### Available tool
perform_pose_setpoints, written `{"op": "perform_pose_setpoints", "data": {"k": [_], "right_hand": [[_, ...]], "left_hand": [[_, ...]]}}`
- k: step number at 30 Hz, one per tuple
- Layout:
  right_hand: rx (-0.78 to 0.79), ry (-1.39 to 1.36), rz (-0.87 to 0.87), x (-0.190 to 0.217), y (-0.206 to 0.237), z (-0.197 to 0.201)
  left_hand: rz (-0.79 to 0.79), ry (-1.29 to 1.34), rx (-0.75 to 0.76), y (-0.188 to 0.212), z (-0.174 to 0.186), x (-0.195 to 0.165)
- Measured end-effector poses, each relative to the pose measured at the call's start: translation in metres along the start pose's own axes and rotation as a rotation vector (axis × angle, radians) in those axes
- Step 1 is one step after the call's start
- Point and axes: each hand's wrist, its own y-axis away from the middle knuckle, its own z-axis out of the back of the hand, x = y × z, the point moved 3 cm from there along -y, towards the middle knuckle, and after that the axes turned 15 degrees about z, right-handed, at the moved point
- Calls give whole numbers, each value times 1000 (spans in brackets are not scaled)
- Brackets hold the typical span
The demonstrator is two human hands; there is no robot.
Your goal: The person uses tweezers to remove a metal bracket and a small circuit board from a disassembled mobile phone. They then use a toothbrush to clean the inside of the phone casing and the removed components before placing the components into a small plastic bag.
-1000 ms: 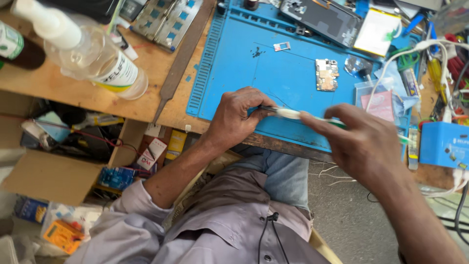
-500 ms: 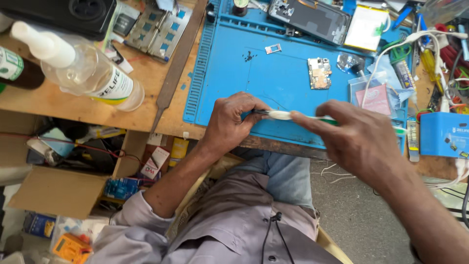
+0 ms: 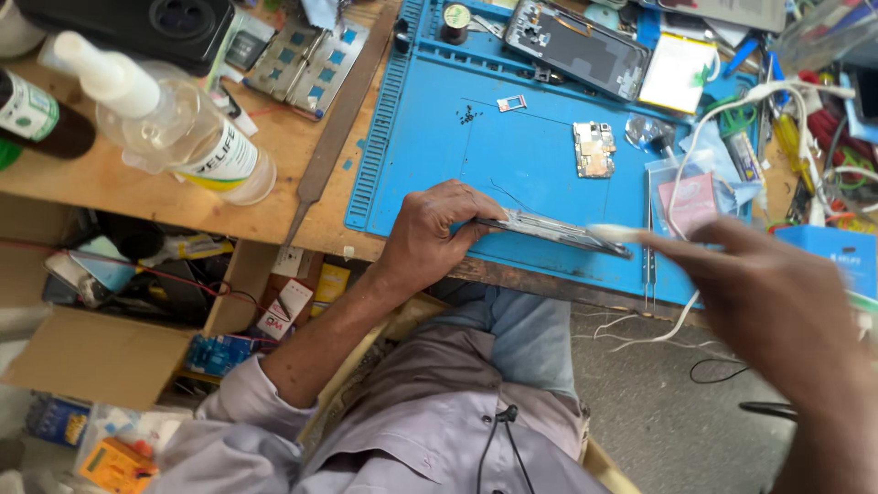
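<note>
Left hand [image 3: 439,233] grips phone frame [image 3: 553,231] (edge-on) over mat's [image 3: 412,155] near edge.

The right hand [image 3: 777,302] has slid rightward along the phone frame [image 3: 558,230].

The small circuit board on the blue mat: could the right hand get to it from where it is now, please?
Probably yes: the circuit board lies bare on the blue mat, nothing over it, but the right hand already holds a white tool.

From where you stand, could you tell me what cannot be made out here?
Head view only:
- Right hand: motion-blurred; its grip on the white tool is unclear.
- Flat phone part: seen edge-on, its near end hidden inside the left hand.
- Dark bottle: cut by the left edge.
</note>
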Motion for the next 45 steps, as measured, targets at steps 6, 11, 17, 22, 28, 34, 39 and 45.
{"op": "perform_pose_setpoints", "data": {"k": [6,11,17,22,28,34,39,45], "right_hand": [[-308,50,-137,-44,22,-28],[-550,-463,-349,-5,15,-59],[-853,-1822,-284,71,-29,-99],[-913,-1854,-199,48,8,-71],[-685,-1520,50,17,44,-5],[-385,-993,-225,-28,-33,-25],[-267,-1128,-286,-49,-39,-54],[-15,-1022,-293,-52,-64,-54]], "left_hand": [[-373,-277,-114,19,-2,-17],[-544,-364,-166,34,-5,-20],[-665,-502,-193,43,-19,-33],[-649,-372,-270,72,13,-57],[-166,-276,-405,81,70,-45],[-2,-545,-91,23,57,-16],[17,-661,3,-6,34,11],[59,-765,-59,-10,51,11]]}}
